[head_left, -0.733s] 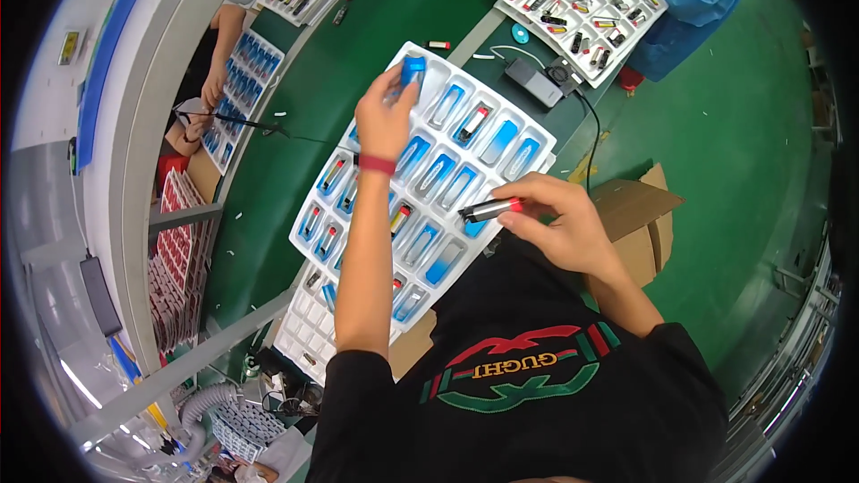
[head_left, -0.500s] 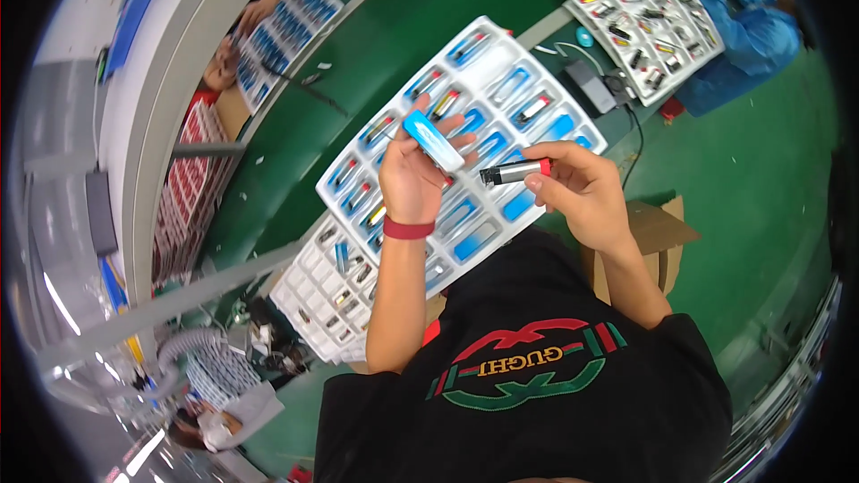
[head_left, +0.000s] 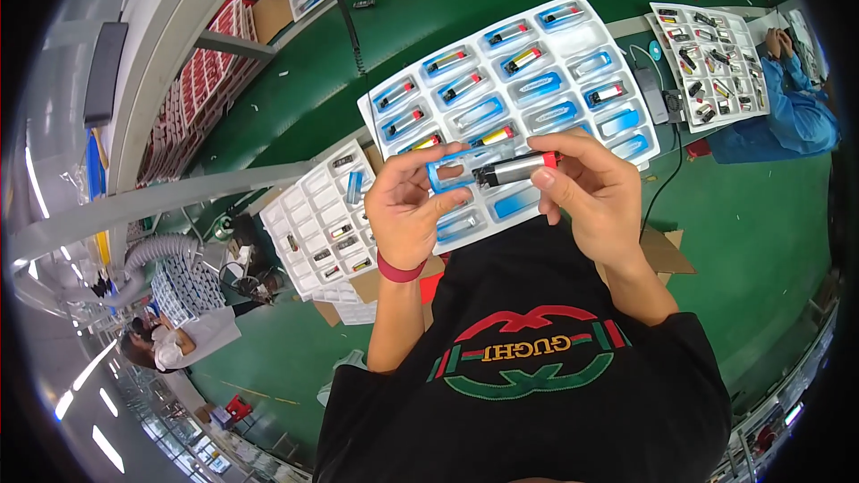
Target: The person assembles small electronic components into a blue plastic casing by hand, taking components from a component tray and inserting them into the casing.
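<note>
My left hand [head_left: 410, 207] grips a blue plastic shell [head_left: 455, 168] by its lower edge. My right hand [head_left: 598, 192] pinches a silver cylindrical cell with a red tip [head_left: 517, 168], which lies partly inside the blue shell. Both hands hover close to my chest, above a white compartment tray [head_left: 586, 34] that holds several blue shells and several silver and red cells. A red band circles my left wrist.
A second white tray [head_left: 315, 215] with a few small parts lies to the left. Another tray of dark parts [head_left: 707, 58] sits at the right, by a person in blue [head_left: 792, 116]. A black power block and cable [head_left: 656, 98], cardboard boxes and the green table surround them.
My left hand lifted a blue shell off the tray and drew it toward me. My right hand brought the silver cell against it, so the two pieces now meet.
</note>
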Available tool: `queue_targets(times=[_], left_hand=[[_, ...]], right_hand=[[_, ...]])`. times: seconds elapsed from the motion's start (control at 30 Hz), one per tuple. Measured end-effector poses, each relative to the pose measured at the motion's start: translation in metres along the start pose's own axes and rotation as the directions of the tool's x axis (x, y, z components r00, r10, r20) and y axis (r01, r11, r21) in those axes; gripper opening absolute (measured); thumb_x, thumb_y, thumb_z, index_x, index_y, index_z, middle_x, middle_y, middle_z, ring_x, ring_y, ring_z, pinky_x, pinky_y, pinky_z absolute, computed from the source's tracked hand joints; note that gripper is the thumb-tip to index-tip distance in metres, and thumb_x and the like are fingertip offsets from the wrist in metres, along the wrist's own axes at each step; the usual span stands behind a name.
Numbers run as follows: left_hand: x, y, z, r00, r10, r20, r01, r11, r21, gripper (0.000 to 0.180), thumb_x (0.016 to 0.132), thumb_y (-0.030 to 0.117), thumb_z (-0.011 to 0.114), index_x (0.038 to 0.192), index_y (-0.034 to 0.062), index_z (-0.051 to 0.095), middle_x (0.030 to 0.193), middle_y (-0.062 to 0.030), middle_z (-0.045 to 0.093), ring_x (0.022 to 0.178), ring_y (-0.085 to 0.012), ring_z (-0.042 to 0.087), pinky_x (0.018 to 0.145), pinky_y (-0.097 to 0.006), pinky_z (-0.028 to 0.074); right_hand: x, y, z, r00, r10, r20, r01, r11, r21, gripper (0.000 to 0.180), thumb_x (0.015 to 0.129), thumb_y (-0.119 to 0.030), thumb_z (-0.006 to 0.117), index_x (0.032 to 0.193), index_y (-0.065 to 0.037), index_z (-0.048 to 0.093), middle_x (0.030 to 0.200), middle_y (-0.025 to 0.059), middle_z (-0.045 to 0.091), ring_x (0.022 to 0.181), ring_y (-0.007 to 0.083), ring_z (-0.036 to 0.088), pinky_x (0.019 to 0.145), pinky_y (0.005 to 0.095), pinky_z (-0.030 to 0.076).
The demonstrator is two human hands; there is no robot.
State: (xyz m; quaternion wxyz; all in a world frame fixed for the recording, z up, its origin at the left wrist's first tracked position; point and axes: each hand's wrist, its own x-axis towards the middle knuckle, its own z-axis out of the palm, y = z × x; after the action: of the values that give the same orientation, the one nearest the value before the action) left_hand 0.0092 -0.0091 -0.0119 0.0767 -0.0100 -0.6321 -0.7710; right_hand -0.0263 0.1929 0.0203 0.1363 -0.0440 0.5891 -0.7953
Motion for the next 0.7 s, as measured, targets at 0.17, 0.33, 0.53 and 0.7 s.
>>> queue_targets(times=[0.17, 0.33, 0.53, 0.7], left_hand=[[-0.007, 0.003, 0.002, 0.994, 0.092, 0.052, -0.087, 0.992, -0.087, 0.042, 0.069, -0.018, 0.069, 0.105, -0.0041, 0.054, 0.115, -0.0249, 0.059, 0.112, -0.0349, 0.057, 0.091, -0.040, 0.053], [-0.011, 0.002, 0.006, 0.987, 0.142, 0.073, -0.139, 0.989, -0.046, 0.042, 0.069, -0.018, 0.069, 0.106, -0.0050, 0.053, 0.114, -0.0254, 0.059, 0.111, -0.0354, 0.057, 0.086, -0.041, 0.056], [-0.011, 0.001, 0.004, 0.977, 0.195, 0.091, -0.192, 0.980, -0.044, 0.040, 0.070, -0.018, 0.069, 0.104, -0.0053, 0.053, 0.114, -0.0258, 0.059, 0.111, -0.0358, 0.057, 0.085, -0.042, 0.057], [-0.012, 0.001, 0.006, 0.969, 0.226, 0.098, -0.223, 0.974, -0.042, 0.040, 0.069, -0.019, 0.068, 0.103, -0.0046, 0.052, 0.114, -0.0261, 0.058, 0.112, -0.0365, 0.057, 0.087, -0.041, 0.056]], right_hand=[[-0.003, 0.001, 0.016, 0.991, -0.126, 0.043, 0.133, 0.956, -0.263, 0.029, 0.080, -0.006, 0.070, 0.108, 0.000, 0.063, 0.081, 0.0038, 0.056, 0.055, 0.0044, 0.047, 0.048, 0.0198, 0.034], [-0.006, 0.004, 0.022, 0.979, -0.196, 0.048, 0.200, 0.911, -0.361, 0.027, 0.080, -0.007, 0.070, 0.106, 0.000, 0.063, 0.080, 0.0048, 0.057, 0.052, 0.0054, 0.047, 0.048, 0.0204, 0.034], [-0.008, 0.002, 0.023, 0.979, -0.197, 0.052, 0.200, 0.881, -0.429, 0.027, 0.080, -0.007, 0.071, 0.105, -0.001, 0.064, 0.077, 0.0047, 0.058, 0.050, 0.0063, 0.046, 0.046, 0.0214, 0.034], [-0.009, 0.002, 0.026, 0.985, -0.171, 0.023, 0.161, 0.863, -0.479, 0.028, 0.077, -0.009, 0.074, 0.102, -0.002, 0.064, 0.083, 0.0058, 0.056, 0.052, 0.0071, 0.045, 0.047, 0.0223, 0.034]])
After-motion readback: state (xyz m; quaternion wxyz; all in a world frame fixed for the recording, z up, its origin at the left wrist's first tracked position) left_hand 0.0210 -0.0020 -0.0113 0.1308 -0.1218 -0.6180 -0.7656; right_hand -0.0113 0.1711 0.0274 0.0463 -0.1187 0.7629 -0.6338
